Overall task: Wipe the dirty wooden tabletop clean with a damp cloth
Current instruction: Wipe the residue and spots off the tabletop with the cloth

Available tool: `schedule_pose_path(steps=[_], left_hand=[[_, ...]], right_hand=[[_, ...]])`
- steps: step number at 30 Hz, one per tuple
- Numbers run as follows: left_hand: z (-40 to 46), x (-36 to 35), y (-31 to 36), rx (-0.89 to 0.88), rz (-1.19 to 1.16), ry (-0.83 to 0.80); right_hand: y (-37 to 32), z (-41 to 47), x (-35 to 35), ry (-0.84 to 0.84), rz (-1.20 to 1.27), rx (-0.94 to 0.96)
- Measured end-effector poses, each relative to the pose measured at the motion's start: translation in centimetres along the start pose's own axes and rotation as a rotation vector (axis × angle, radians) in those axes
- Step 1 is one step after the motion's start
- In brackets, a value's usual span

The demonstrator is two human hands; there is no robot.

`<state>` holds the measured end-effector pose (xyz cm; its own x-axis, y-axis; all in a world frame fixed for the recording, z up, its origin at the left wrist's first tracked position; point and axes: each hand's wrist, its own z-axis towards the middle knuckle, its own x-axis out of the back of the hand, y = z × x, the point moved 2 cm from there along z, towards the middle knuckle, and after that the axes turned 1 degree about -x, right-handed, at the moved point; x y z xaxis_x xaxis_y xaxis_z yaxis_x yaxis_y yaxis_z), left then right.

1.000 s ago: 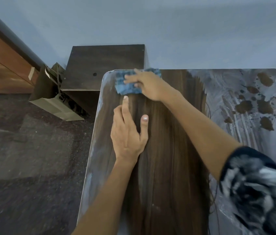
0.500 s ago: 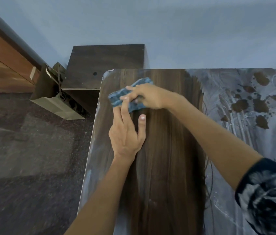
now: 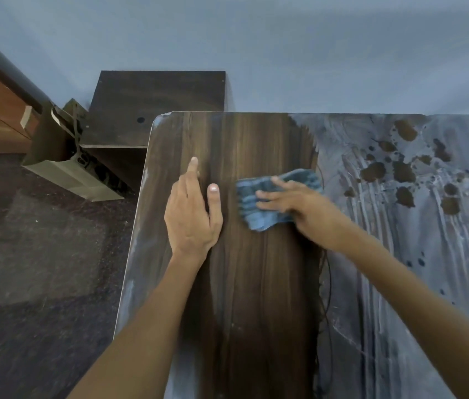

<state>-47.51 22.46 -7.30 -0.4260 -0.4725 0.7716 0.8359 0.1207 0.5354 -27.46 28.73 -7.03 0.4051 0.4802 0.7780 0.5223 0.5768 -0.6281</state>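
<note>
The wooden tabletop point(image 3: 256, 283) shows a dark brown wiped strip down its left part. To the right it is coated with a pale grey film point(image 3: 414, 254) streaked with finger-like lines and dotted with brown blotches point(image 3: 403, 171). My right hand point(image 3: 299, 208) presses a crumpled blue cloth point(image 3: 259, 203) flat on the wood near the border of the film. My left hand point(image 3: 193, 208) rests flat on the wiped strip, fingers apart, just left of the cloth.
A dark wooden cabinet point(image 3: 158, 102) stands beyond the table's far left corner against a blue-grey wall. A paper bag point(image 3: 66, 165) leans beside it on the dark floor. A thin grey film remains along the table's left edge point(image 3: 132, 269).
My right hand has dragged the cloth from the far left corner toward me and to the right, wiping that corner. The left hand has stayed in place.
</note>
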Motion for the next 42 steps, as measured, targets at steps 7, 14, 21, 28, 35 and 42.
schedule_pose_path(steps=[7,14,21,28,35,42], left_hand=[[0.2,-0.2,-0.4,-0.009,0.082,-0.091],[0.1,-0.4,-0.7,-0.001,0.108,-0.133],[-0.6,-0.6,-0.5,0.026,0.134,-0.189],[-0.8,-0.4,-0.4,0.048,0.097,-0.184],[-2.2,-0.2,-0.2,0.074,0.118,-0.195],[-5.0,0.9,0.7,0.095,0.152,-0.226]], right_hand=[[2.7,6.1,2.6,0.251,-0.037,-0.354],[-3.5,-3.6,-2.5,-0.017,-0.117,-0.010],[1.0,-1.0,2.4,0.201,-0.077,-0.376],[-5.3,-2.6,-3.1,0.141,-0.079,-0.158],[-1.8,-8.7,-0.3,0.058,-0.100,-0.332],[-3.7,-3.0,-1.9,0.174,-0.084,-0.342]])
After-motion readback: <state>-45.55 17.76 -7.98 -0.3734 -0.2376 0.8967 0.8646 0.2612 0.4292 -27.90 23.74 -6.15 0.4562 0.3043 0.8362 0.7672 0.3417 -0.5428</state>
